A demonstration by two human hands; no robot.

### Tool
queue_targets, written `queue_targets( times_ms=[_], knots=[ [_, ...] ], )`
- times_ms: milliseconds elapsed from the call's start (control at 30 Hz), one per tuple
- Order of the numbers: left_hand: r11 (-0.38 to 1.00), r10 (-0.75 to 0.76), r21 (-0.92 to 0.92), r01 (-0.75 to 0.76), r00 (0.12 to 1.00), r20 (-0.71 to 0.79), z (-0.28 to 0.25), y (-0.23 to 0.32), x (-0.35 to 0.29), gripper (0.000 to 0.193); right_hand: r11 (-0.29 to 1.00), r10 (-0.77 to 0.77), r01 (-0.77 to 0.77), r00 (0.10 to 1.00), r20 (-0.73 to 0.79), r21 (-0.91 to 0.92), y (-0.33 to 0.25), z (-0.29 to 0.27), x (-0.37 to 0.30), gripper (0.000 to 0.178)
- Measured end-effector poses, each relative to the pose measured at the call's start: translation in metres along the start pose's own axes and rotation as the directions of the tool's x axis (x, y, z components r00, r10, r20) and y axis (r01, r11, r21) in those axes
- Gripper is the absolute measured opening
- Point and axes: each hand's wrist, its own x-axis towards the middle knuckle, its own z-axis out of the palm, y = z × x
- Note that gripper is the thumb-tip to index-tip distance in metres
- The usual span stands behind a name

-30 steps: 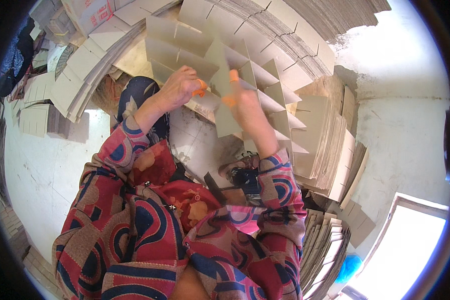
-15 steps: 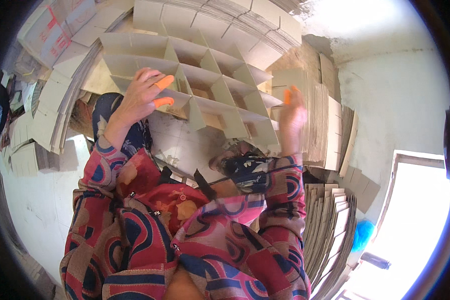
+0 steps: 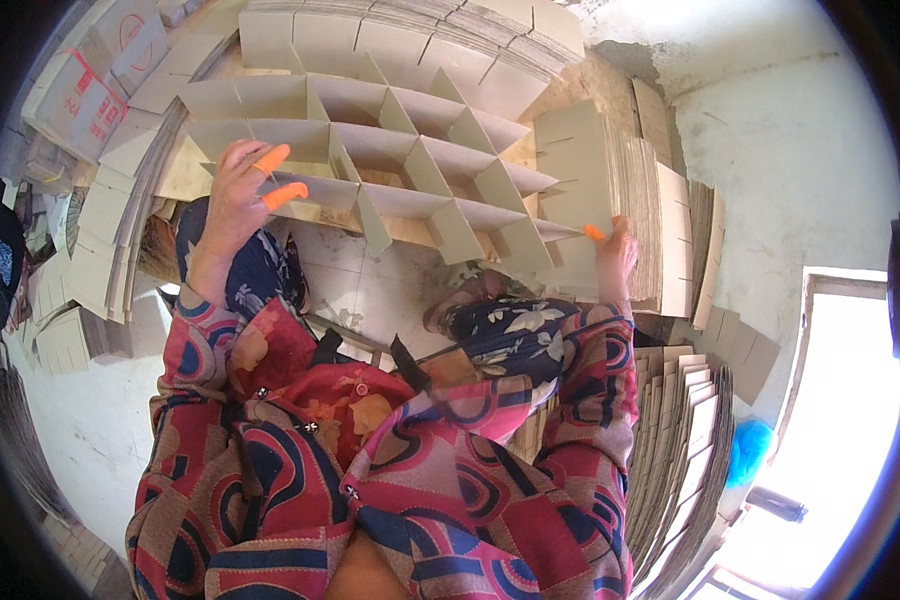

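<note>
A grey-brown cardboard divider grid (image 3: 410, 205) of crossed, slotted strips stands before me, its cells facing up. My left hand (image 3: 232, 200) is at its near left corner, beside the front strip. Orange covers sit on the thumb and a finger, which are spread apart with nothing visible between them. At the opposite end, my right hand (image 3: 618, 258) has its fingers drawn together, an orange-covered fingertip meeting the pointed end of the front strip. Part of that grip is hidden.
Stacks of slotted cardboard sheets lie behind the grid (image 3: 410, 45), at the left (image 3: 120, 220), at the right (image 3: 635, 190) and low right (image 3: 675, 440). Printed boxes (image 3: 75, 105) stand far left. A blue bundle (image 3: 750, 452) is near the bright doorway (image 3: 840, 400).
My right hand has moved right and down, to the end of the front strip. My left hand has shifted left. The whole grid appears further left in the picture.
</note>
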Motion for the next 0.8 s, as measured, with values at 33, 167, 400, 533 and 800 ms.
queue_targets(
  times_ms=[33,167,400,533,800],
  knots=[
    [1.000,-0.003,0.021,0.003,1.000,-0.014,-0.002,-0.001,0.001,0.056,1.000,0.005,-0.005,0.997,-0.074,-0.002,0.010,0.005,0.000,0.040],
    [0.993,-0.067,0.092,0.075,0.994,-0.090,-0.011,-0.016,-0.008,0.053,0.983,0.152,-0.094,0.897,-0.415,0.159,-0.007,-0.010,0.003,0.038],
    [0.984,-0.162,0.056,0.168,0.982,-0.101,-0.012,-0.037,-0.022,0.047,0.841,-0.123,0.349,0.867,-0.483,0.413,-0.189,-0.117,-0.030,0.051],
    [0.978,-0.183,-0.107,0.178,0.982,-0.042,-0.004,-0.053,-0.030,0.034,0.516,-0.396,0.460,0.876,-0.275,0.723,-0.275,-0.117,-0.055,0.059],
    [0.983,-0.130,-0.133,0.124,0.991,-0.040,-0.007,-0.051,-0.028,0.020,0.450,-0.595,0.473,0.791,-0.140,0.758,-0.362,-0.112,-0.082,0.059]
  ],
)
